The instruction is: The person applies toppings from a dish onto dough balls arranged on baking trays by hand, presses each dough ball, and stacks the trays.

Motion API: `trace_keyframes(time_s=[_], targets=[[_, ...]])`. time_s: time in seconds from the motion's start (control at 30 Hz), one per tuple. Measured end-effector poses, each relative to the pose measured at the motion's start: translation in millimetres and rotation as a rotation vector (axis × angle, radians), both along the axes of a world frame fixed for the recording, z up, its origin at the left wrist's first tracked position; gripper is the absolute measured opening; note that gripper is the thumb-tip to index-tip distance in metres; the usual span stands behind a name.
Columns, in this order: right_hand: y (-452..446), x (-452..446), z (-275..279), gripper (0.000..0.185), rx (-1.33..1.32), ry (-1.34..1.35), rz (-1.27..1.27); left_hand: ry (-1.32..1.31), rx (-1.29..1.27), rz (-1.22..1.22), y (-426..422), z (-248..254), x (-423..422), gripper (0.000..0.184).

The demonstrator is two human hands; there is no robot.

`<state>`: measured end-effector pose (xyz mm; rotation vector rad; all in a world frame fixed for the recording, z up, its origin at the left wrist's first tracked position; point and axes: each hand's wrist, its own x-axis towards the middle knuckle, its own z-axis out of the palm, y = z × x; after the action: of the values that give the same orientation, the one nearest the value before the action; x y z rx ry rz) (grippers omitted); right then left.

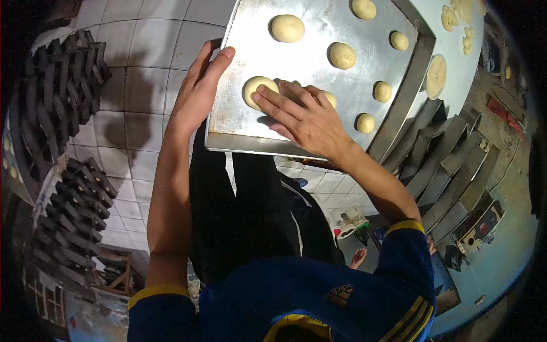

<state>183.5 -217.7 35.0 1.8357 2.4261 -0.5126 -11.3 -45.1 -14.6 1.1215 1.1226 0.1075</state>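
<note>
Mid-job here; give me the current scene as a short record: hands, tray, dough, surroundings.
left hand: grips the left edge of the metal baking tray, thumb on top
right hand: open, palm down, fingertips on the lower-left dough ball
dough balls: eight visible on the tray, spaced apart; one partly hidden behind the right hand
floor: white tiles
nearby person: another person's hand, lower right, away from the tray

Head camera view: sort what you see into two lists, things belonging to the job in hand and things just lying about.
In the job:
- metal tray
- dough balls on it
- left hand, at the tray's edge
- right hand, fingers on a large ball

Apparently just lying about:
- stacked dark metal pieces, left
- red object, far right, too unclear to name
</note>
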Motion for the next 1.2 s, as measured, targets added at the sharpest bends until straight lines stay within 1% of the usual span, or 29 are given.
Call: trace_keyframes(time_s=[0.03, 0.1, 0.13, 0.2, 0.27, 0.3, 0.33, 0.4, 0.43, 0.5, 0.53, 0.57, 0.63, 0.67, 0.73, 0.77, 0.8, 0.83, 0.87, 0.9, 0.93, 0.97, 1.0, 1.07, 1.1, 1.17, 1.2], targets=[[-1, 5, 1, 0.062, -0.001, -0.001, 0.000, -0.001, -0.001, 0.000, -1, 0, 0, 0.096], [3, 15, 4, 0.066, -0.044, 0.176, 0.002, -0.043, -0.008, 0.004, 0, 0, 1, 0.092], [6, 16, 6, 0.066, -0.043, 0.174, 0.001, -0.045, -0.007, 0.003, -1, 0, 2, 0.092], [13, 11, 8, 0.073, -0.006, 0.266, -0.009, 0.062, 0.060, 0.066, -5, 0, 2, 0.091], [14, 6, -5, 0.075, -0.051, 0.267, 0.025, 0.044, 0.054, 0.069, -6, -16, -2, 0.088], [14, 4, -12, 0.077, -0.098, 0.265, 0.063, 0.025, 0.046, 0.076, -4, -14, 0, 0.085], [14, 3, -16, 0.078, -0.080, 0.232, 0.083, 0.027, 0.051, 0.072, -5, -9, 1, 0.085], [18, 4, -12, 0.078, -0.057, 0.257, 0.060, -0.085, 0.006, 0.081, -4, 5, 5, 0.078], [18, 4, -8, 0.078, -0.049, 0.282, 0.036, -0.081, 0.005, 0.075, -5, 8, 5, 0.078], [18, -2, -8, 0.079, -0.048, 0.281, 0.031, -0.054, -0.006, 0.166, -7, 10, 8, 0.063], [19, -2, -8, 0.079, -0.043, 0.277, 0.036, -0.239, -0.080, 0.176, -6, 3, 8, 0.053], [14, -2, -10, 0.079, -0.039, 0.275, 0.027, -0.241, -0.078, 0.167, -7, 1, 6, 0.053], [13, -3, -14, 0.079, -0.028, 0.306, 0.036, -0.292, -0.088, 0.121, -4, -1, 4, 0.047], [13, 9, -12, 0.069, 0.016, 0.379, 0.012, -0.288, -0.080, 0.114, -3, -3, 6, 0.047], [19, 52, 15, 0.055, 0.107, 0.609, -0.188, -0.245, -0.087, 0.136, -5, 0, 8, 0.057], [7, 66, 31, 0.048, 0.244, 0.528, -0.482, -0.242, -0.082, 0.131, -4, -1, 8, 0.057], [-4, 95, 37, 0.050, 0.377, 0.445, -0.753, -0.194, -0.078, 0.122, -4, -2, 7, 0.067], [-19, 140, 37, 0.046, 0.530, 0.285, -0.838, -0.146, -0.076, 0.112, -5, -2, 5, 0.078], [-35, 184, 37, 0.043, 0.668, 0.127, -0.939, -0.145, -0.074, 0.104, -5, 2, 5, 0.078], [-64, 240, 31, 0.042, 0.723, 0.045, -1.026, -0.069, -0.049, 0.113, -6, 6, 5, 0.087], [-78, 269, 34, 0.040, 0.710, -0.038, -1.150, 0.005, -0.023, 0.124, -7, 7, 7, 0.097], [-89, 291, 37, 0.040, 0.692, -0.121, -1.274, 0.002, -0.023, 0.117, -8, 2, 6, 0.097], [-102, 318, 38, 0.040, 0.693, -0.125, -1.280, 0.006, -0.002, 0.112, -9, -9, 0, 0.098], [-122, 363, 33, 0.044, 0.283, -0.348, -1.333, 0.013, 0.040, 0.098, -7, -26, -10, 0.100], [-124, 372, 23, 0.044, 0.283, -0.353, -1.345, 0.009, 0.039, 0.086, -6, -26, -11, 0.100], [-133, 388, 6, 0.043, 0.208, -0.273, -1.213, 0.012, 0.055, 0.072, -6, -25, -10, 0.097], [-134, 387, 5, 0.041, 0.237, -0.243, -1.197, 0.006, 0.053, 0.058, -6, -27, -11, 0.097]])
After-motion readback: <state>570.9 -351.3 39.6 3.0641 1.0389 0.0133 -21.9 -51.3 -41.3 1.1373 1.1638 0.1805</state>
